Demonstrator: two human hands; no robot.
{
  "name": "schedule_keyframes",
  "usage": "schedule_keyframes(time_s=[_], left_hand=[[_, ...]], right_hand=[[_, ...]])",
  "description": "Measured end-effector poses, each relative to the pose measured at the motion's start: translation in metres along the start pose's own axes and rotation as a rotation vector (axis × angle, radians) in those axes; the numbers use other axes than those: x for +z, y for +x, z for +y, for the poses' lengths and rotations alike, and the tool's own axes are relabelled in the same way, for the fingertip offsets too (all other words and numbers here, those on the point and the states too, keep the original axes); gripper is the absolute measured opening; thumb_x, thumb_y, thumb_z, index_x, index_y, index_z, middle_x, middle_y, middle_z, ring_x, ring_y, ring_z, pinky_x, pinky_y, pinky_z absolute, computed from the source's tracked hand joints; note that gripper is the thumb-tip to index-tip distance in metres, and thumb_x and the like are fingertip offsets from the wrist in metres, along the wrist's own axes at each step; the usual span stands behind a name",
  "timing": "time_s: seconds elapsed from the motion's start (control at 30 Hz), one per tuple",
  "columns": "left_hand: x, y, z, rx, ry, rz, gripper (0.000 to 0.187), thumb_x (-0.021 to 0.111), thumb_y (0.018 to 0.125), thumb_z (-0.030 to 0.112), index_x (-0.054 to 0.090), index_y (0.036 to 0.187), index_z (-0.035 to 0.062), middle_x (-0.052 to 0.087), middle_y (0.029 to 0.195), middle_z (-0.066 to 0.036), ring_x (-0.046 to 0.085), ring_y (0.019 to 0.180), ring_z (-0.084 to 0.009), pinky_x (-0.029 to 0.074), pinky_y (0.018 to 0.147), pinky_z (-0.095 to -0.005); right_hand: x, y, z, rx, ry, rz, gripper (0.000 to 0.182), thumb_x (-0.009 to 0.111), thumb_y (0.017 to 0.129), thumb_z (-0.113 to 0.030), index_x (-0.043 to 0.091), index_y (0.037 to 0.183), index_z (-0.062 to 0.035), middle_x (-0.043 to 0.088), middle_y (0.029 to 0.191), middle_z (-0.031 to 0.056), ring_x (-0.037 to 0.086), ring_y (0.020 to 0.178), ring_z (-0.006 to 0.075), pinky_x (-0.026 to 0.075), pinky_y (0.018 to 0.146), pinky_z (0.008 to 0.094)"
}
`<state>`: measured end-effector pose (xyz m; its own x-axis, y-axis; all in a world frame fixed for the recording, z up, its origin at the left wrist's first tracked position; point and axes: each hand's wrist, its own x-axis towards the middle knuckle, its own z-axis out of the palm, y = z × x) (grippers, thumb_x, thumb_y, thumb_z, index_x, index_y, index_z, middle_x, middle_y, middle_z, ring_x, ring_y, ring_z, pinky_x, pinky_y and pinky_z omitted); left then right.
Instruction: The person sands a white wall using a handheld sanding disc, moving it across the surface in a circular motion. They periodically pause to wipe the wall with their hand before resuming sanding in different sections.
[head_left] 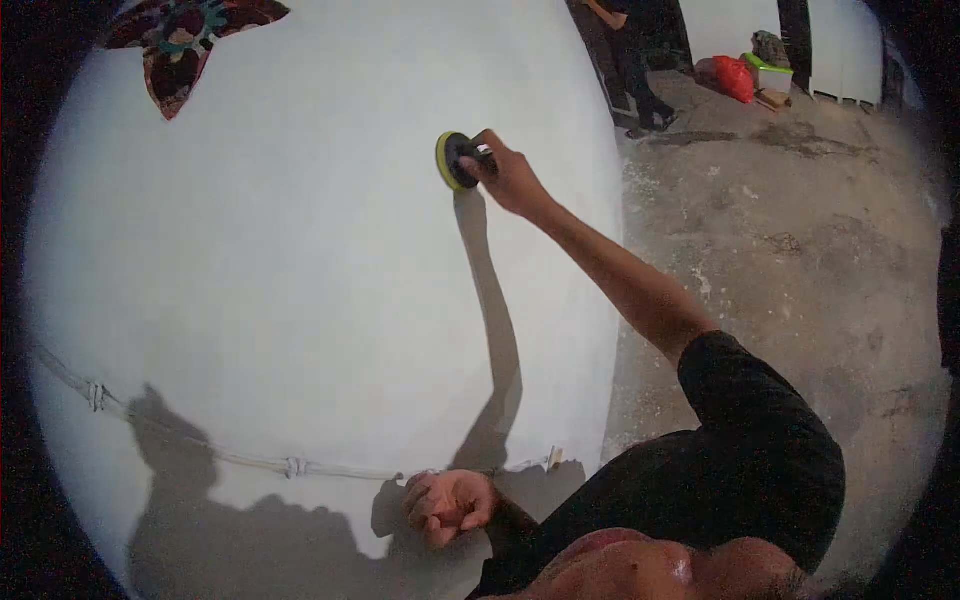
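Note:
My right hand grips a round sanding pad with a black back and a yellow rim. The pad is held up at the white wall, and a long arm shadow falls on the wall below it. Low in the view, my left hand is in front of the wall near a pale pipe or cable. Its palm faces up, the fingers are loosely curled, and nothing shows in it.
A star-shaped dark patterned decoration is on the wall, top left. Concrete floor runs along the right. Further back are a person in dark clothes, a red bag and a green-rimmed box.

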<state>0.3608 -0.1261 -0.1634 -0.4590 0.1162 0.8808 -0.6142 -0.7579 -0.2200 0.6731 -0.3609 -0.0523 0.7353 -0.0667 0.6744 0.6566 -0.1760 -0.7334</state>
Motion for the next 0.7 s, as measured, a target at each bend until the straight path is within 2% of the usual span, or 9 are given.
schedule_keyframes(time_s=[0.13,0.27,0.3,0.43,0.5,0.53,0.6,0.67,0.7], left_hand=[[0.000,0.000,-0.004,0.000,-0.009,-0.009,0.046,0.042,0.098,0.053,0.041,0.119,0.0116,0.052,0.106,-0.014,0.058,0.089,-0.0282,0.055,0.075,-0.0412],[-0.010,-0.005,-0.003,-0.003,-0.015,-0.001,0.046,0.042,0.098,0.053,0.041,0.119,0.0115,0.052,0.105,-0.013,0.058,0.089,-0.0279,0.054,0.074,-0.0411],[-0.011,-0.006,-0.005,-0.001,-0.015,0.002,0.046,0.042,0.098,0.053,0.041,0.119,0.0115,0.052,0.104,-0.013,0.058,0.088,-0.0278,0.054,0.074,-0.0411],[-0.014,-0.006,-0.004,0.000,-0.025,-0.005,0.046,0.042,0.098,0.053,0.041,0.118,0.0115,0.053,0.103,-0.013,0.058,0.088,-0.0275,0.054,0.074,-0.0410],[-0.014,-0.004,-0.006,0.000,-0.034,-0.028,0.046,0.042,0.098,0.053,0.041,0.118,0.0115,0.053,0.103,-0.013,0.058,0.087,-0.0274,0.054,0.073,-0.0409],[-0.011,-0.004,-0.008,0.003,-0.046,-0.039,0.046,0.042,0.098,0.053,0.041,0.118,0.0115,0.053,0.103,-0.013,0.058,0.087,-0.0273,0.054,0.073,-0.0409],[-0.010,-0.003,-0.011,0.006,-0.055,-0.047,0.046,0.042,0.098,0.053,0.041,0.118,0.0114,0.053,0.102,-0.013,0.058,0.087,-0.0272,0.054,0.073,-0.0409],[-0.008,-0.003,-0.014,0.018,-0.071,-0.046,0.046,0.042,0.098,0.053,0.041,0.118,0.0114,0.053,0.102,-0.012,0.058,0.086,-0.0271,0.054,0.073,-0.0408],[-0.007,-0.003,-0.015,0.021,-0.077,-0.047,0.046,0.042,0.098,0.053,0.041,0.117,0.0114,0.053,0.101,-0.012,0.058,0.086,-0.0270,0.054,0.073,-0.0408]], right_hand=[[0.003,0.012,0.006,0.010,0.021,0.023,0.030,0.058,0.102,-0.029,0.046,0.116,-0.0049,0.069,0.081,0.0155,0.068,0.076,0.0202,0.053,0.071,0.0346],[-0.003,0.028,0.011,0.086,-0.051,0.018,0.033,0.057,0.103,-0.032,0.045,0.117,-0.0040,0.071,0.086,0.0184,0.071,0.082,0.0237,0.055,0.075,0.0370],[0.000,0.028,0.017,0.016,-0.014,0.052,0.034,0.056,0.103,-0.032,0.045,0.116,-0.0035,0.070,0.085,0.0175,0.070,0.080,0.0233,0.054,0.075,0.0369],[0.001,0.035,0.021,-0.015,-0.048,0.076,0.033,0.055,0.103,-0.031,0.045,0.116,-0.0032,0.070,0.084,0.0170,0.070,0.078,0.0236,0.054,0.074,0.0371],[-0.002,0.032,0.018,0.023,-0.080,0.018,0.041,0.055,0.101,-0.041,0.042,0.119,-0.0063,0.070,0.092,0.0222,0.072,0.091,0.0350,0.057,0.074,0.0429],[-0.002,0.030,0.021,0.029,-0.086,0.008,0.041,0.055,0.101,-0.041,0.042,0.119,-0.0063,0.070,0.092,0.0222,0.072,0.091,0.0350,0.057,0.074,0.0429],[-0.001,0.032,0.022,-0.002,0.025,-0.007,0.042,0.056,0.101,-0.042,0.041,0.120,-0.0066,0.070,0.095,0.0220,0.071,0.093,0.0346,0.057,0.076,0.0437],[0.005,0.014,-0.004,-0.017,-0.010,-0.016,0.042,0.059,0.100,-0.041,0.042,0.121,-0.0073,0.070,0.097,0.0216,0.071,0.095,0.0334,0.056,0.078,0.0444],[0.013,0.001,-0.018,-0.065,0.008,-0.004,0.035,0.063,0.100,-0.028,0.047,0.120,-0.0033,0.070,0.092,0.0172,0.069,0.087,0.0192,0.054,0.075,0.0342]])
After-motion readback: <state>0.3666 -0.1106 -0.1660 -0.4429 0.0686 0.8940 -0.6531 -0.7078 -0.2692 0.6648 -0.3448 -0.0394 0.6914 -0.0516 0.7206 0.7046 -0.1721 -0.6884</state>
